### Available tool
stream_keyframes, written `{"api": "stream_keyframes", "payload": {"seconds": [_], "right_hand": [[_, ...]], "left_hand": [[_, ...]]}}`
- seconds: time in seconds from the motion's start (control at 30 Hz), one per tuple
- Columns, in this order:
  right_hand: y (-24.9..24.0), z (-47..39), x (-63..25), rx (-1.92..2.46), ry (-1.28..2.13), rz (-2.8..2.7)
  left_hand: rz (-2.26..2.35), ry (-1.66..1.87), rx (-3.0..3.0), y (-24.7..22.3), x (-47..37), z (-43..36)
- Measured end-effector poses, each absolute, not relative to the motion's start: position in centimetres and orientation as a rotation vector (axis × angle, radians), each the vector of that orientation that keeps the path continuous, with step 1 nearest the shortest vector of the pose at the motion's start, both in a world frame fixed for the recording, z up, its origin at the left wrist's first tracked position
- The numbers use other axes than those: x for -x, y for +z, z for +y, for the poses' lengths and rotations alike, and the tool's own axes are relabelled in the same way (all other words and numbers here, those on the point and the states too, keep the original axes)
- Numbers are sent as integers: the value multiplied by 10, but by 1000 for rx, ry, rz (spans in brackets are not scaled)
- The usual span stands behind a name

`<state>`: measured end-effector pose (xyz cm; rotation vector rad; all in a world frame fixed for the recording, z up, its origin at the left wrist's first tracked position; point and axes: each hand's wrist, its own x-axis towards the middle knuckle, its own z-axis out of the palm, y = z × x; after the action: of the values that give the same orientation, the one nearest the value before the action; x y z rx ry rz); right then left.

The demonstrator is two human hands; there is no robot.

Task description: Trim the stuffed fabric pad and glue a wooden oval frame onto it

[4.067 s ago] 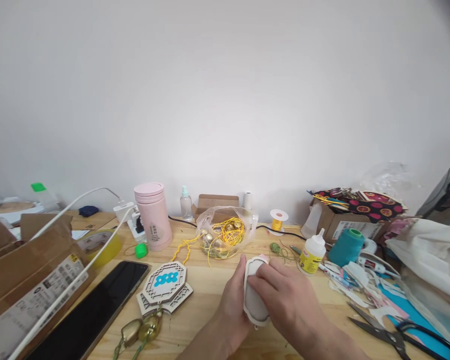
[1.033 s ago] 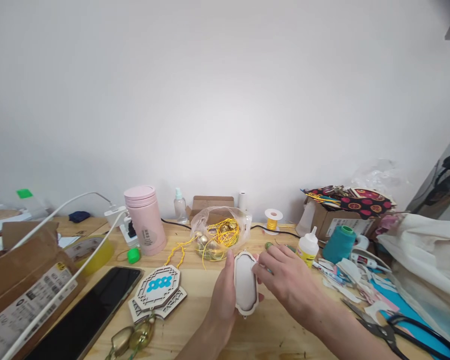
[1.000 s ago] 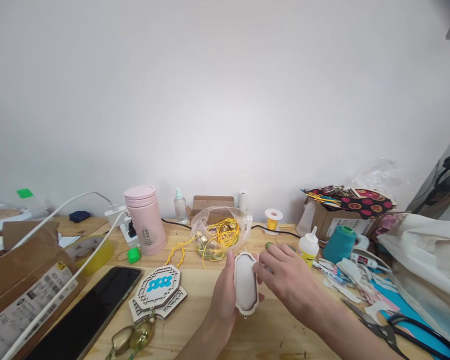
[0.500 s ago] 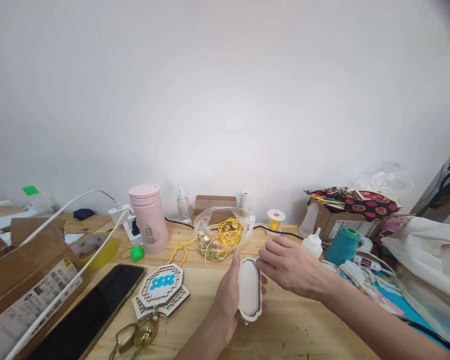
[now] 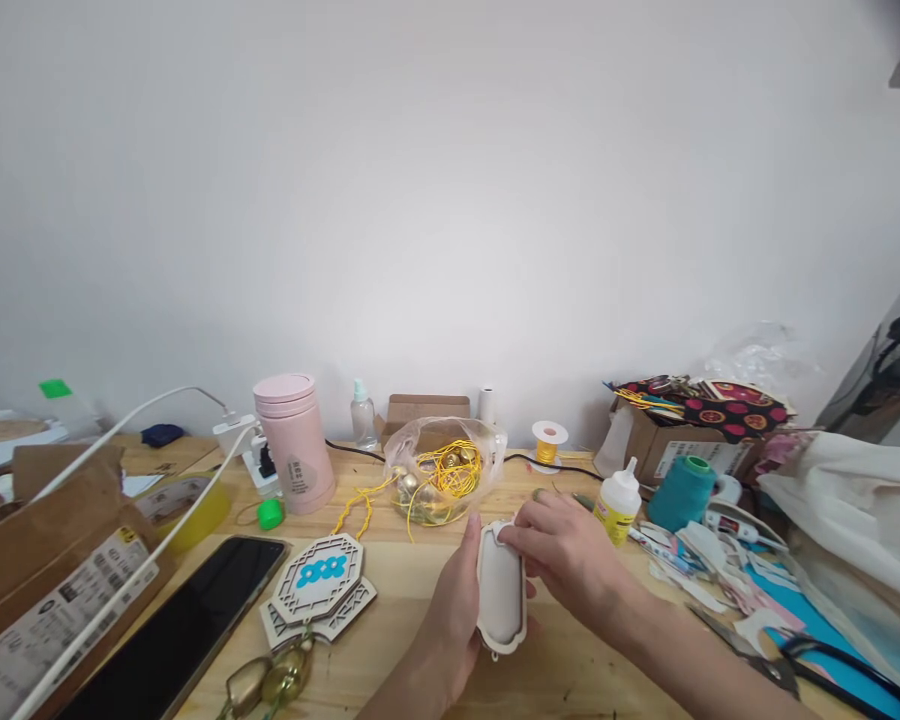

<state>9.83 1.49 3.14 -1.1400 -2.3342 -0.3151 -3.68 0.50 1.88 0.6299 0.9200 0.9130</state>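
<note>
A pale, elongated wooden frame [image 5: 501, 600] with a scalloped rim, a white recessed inside and a small loop at its lower end stands tilted over the table. My left hand [image 5: 454, 615] is closed around it, thumb along the left edge and fingertips showing past the right edge. Bent fingers of my right hand [image 5: 566, 560] press together on its upper right rim; whether a small piece lies under the fingertips is hidden. To the left lie octagonal lattice plaques [image 5: 321, 572] with a blue flower pattern, and brass-coloured bells [image 5: 285, 675].
A glue bottle [image 5: 618, 503], teal thread cone [image 5: 684, 493] and scissors [image 5: 750, 645] are at right. Behind my hands sit a plastic bag of yellow cord [image 5: 446, 470] and a spool [image 5: 548, 443]. A phone [image 5: 172, 630], pink tumbler [image 5: 297, 445] and cardboard box [image 5: 60, 580] stand left.
My right hand has moved left and slightly down, its fingertips now over the frame's upper rim. The view has shifted slightly, showing more of the glue bottle and the scissors.
</note>
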Motion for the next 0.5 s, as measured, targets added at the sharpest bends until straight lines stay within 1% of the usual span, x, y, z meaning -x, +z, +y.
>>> {"api": "stream_keyframes", "payload": {"seconds": [0.23, 0.3, 0.4, 0.5], "right_hand": [[17, 3, -80, 1360, -311, -2199], [15, -1, -75, 1399, -199, -2140], [13, -6, -70, 1411, 69, -2016], [14, -8, -72, 1357, 366, -1893]], "left_hand": [[943, 1029, -641, 18, 36, 5], [966, 1105, -695, 18, 36, 5], [1007, 1238, -806, 19, 38, 6], [995, 1246, -831, 21, 39, 5]]}}
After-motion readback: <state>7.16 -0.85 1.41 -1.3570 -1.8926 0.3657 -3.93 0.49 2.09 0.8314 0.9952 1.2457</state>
